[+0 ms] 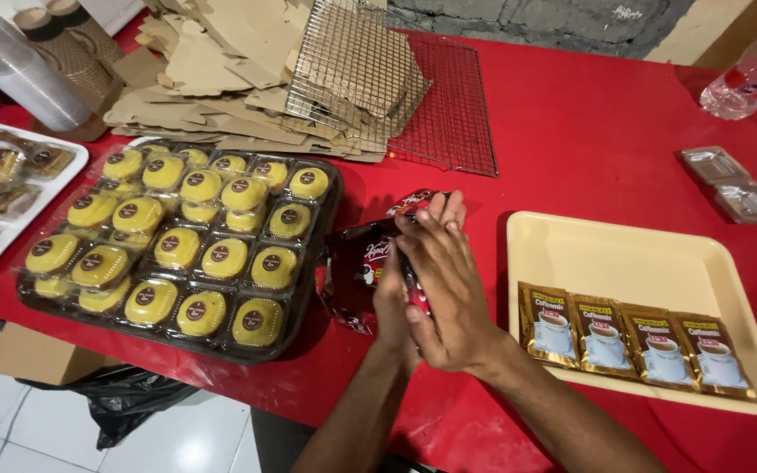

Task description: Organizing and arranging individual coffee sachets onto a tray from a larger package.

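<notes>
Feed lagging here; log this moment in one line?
left hand and right hand: gripping red snack packet | cream tray: four coffee sachets | surface: red table

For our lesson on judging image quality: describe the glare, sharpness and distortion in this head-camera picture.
Head view: soft glare on the clear plastic lids over the yellow cakes and on the glossy red tablecloth; the two hands gripping the dark red foil packet look sharp; the cream plastic tray splays, suggesting wide-angle distortion.
</notes>
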